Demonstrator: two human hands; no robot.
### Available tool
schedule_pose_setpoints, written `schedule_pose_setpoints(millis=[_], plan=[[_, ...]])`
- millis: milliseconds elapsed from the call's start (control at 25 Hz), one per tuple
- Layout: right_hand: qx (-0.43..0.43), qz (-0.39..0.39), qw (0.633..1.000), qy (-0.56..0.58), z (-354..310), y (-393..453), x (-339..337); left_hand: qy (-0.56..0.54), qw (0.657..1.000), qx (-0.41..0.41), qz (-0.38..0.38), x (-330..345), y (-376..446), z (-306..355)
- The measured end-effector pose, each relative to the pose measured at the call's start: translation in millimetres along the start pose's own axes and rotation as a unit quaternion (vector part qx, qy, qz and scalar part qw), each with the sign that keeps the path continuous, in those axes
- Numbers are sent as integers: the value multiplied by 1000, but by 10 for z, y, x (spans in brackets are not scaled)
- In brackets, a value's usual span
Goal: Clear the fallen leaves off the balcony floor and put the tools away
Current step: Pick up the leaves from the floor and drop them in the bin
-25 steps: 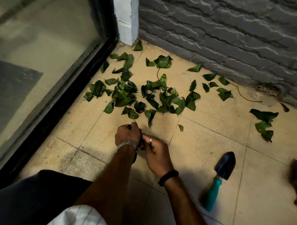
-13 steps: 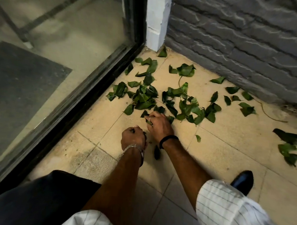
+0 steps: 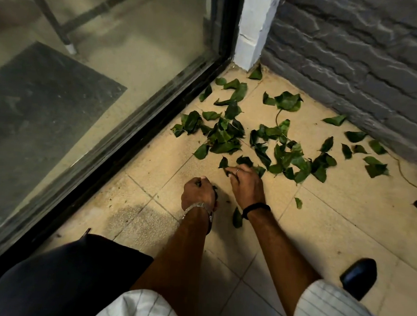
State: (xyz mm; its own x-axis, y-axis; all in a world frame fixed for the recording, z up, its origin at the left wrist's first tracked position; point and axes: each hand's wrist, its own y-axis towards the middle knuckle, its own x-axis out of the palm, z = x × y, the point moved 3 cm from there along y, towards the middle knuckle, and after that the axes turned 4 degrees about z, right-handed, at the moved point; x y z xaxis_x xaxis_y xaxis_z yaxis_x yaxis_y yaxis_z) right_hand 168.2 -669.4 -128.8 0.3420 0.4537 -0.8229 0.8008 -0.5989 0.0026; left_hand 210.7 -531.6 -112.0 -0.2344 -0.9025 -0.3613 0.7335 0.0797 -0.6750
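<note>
Nearest: dark trouser knee, striped white sleeves, both forearms reaching forward over the tiled balcony floor [image 3: 330, 235]. Black trowel blade [image 3: 358, 276] lies on the tile at lower right, handle hidden behind the right sleeve; not in use.

Left hand [image 3: 197, 195], metal bracelet on the wrist, is curled into a fist around what looks like a few dark leaf bits; contents mostly hidden. Right hand [image 3: 246, 181], ring and black wristband, has its fingers bent down onto the nearest leaves, apparently pinching one at the fingertips [image 3: 230, 170]; exact grip unclear.

Step in hand, as judged: gathering leaves by hand. Best done by raking the near edge of the leaf pile [image 3: 263, 146] together with the right hand, passing bunches to the left fist, not picking singly.

One loose leaf [image 3: 237, 217] sits between the wrists, another small leaf [image 3: 298, 203] just right of the right hand; easy to miss.

Farther: leaves spread toward the glass door track [image 3: 131, 149], the white pillar [image 3: 253, 28] and grey brick wall [image 3: 362, 57]. Strays in the corner and along the wall base need a reach. Most leaves are not yet collected.
</note>
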Motion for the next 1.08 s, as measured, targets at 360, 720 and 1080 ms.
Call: schedule_pose_setpoints(millis=[360, 720, 1080], plan=[[81, -144, 923, 347, -569, -275, -244, 49, 998, 10, 45, -194, -4, 172], [-144, -109, 981, -76, -708, 691, 576, 12, 998, -24, 64, -344, 39, 117], [-95, -71, 985, -122, -1363, 1145, 856, -36, 994, -61, 89, -612, 209, -69]])
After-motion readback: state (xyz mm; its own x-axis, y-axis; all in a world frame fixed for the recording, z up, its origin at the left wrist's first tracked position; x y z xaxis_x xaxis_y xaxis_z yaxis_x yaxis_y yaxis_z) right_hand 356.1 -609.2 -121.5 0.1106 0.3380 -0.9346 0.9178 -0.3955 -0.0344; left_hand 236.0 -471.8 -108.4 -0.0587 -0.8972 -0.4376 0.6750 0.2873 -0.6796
